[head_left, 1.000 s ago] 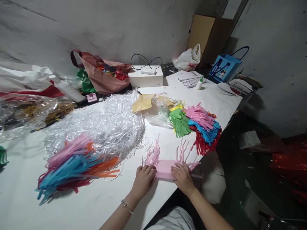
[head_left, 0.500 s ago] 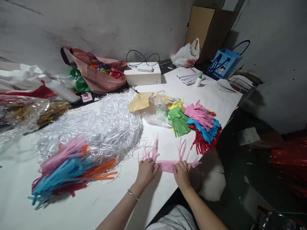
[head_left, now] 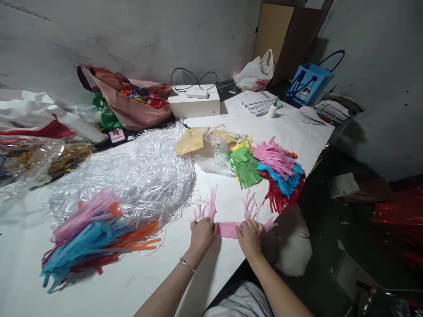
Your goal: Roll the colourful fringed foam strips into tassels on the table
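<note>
A strip of pink fringed paper (head_left: pixel 227 230) stretches between my two hands near the table's front edge. My left hand (head_left: pixel 203 234) is closed on its left end, with cut fringes standing up beyond the knuckles. Its right end is gripped by my right hand (head_left: pixel 250 237), where more fringes splay out past the fingers. The flat middle band shows between the hands; the thumbs are partly hidden. Left of my hands lies a heap of pink, blue, orange and red fringed strips (head_left: pixel 82 246). Beyond my right hand sit pink fringe bundles (head_left: pixel 274 158), with blue and red ones under them.
White shiny string (head_left: pixel 148 171) is piled on the white table (head_left: pixel 158 281). Behind are a green fringe bundle (head_left: pixel 245 166), a glue bottle (head_left: pixel 272 109), a white box (head_left: pixel 194 103), a pink bag (head_left: pixel 132 101) and a blue bag (head_left: pixel 309 83). The table edge runs along the right.
Both hands keep their hold on the pink strip at nearly the same place. Its middle band now looks flatter and smoother. The view has shifted slightly.
</note>
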Available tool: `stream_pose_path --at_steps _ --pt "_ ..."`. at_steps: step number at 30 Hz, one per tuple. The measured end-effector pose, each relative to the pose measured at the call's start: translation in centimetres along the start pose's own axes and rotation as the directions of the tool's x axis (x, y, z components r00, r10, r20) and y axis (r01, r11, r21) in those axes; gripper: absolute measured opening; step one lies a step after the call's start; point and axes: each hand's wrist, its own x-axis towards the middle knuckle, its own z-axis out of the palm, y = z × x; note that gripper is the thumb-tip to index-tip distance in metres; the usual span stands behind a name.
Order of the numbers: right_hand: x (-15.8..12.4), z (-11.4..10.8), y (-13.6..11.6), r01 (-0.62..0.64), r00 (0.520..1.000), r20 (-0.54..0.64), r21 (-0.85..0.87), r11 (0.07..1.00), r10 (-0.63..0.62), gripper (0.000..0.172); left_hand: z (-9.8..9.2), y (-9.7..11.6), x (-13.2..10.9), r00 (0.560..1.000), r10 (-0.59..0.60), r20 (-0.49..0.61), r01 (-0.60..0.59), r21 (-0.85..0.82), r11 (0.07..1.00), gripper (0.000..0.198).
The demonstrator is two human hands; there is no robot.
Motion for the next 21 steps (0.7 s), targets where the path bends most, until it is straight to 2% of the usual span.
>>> stream_pose_path --at_steps 3,4,6,8,10,16,18,21 --pt "0.1 -0.6 0.1 -0.018 0.999 -0.033 -0.013 1.0 0.017 0.008 -0.2 0.2 0.2 1.0 -0.012 0.008 0.012 -0.005 1.0 0.043" --pt "0.1 -0.8 0.0 0.013 0.999 -0.04 -0.004 1.0 -0.013 0.008 -0.3 0.3 0.3 1.0 -0.015 0.007 0.015 -0.006 1.0 0.043" --pt "-0.2 -1.2 -0.1 0.15 0.989 -0.016 0.045 0.988 -0.15 0.011 -0.2 0.4 0.4 1.0 -0.019 0.0 0.019 -0.009 1.0 0.044" --pt "-0.7 -1.2 -0.4 0.303 0.95 0.049 0.108 0.947 -0.309 0.009 -0.2 0.4 0.5 1.0 -0.021 -0.008 0.02 -0.015 1.0 0.043" --pt "-1.2 -0.9 -0.7 0.366 0.92 0.097 0.129 0.922 -0.379 0.006 -0.2 0.3 0.5 1.0 -0.022 -0.017 0.022 -0.024 0.999 0.043" --pt "-2.2 0.3 -0.4 0.373 0.925 0.041 0.087 0.924 -0.378 0.015 -1.3 -0.3 -0.8 0.994 -0.01 -0.107 0.002 -0.072 0.997 0.035" --pt "-2.5 0.3 -0.2 0.385 0.921 0.024 0.099 0.918 -0.389 0.016 -1.7 -0.2 -1.4 0.992 0.052 -0.112 -0.063 -0.1 0.993 0.031" --pt "-3.0 0.3 0.0 0.417 0.908 -0.004 0.121 0.901 -0.42 0.02 -1.7 0.3 -1.6 0.979 0.195 -0.06 -0.202 -0.142 0.969 0.025"
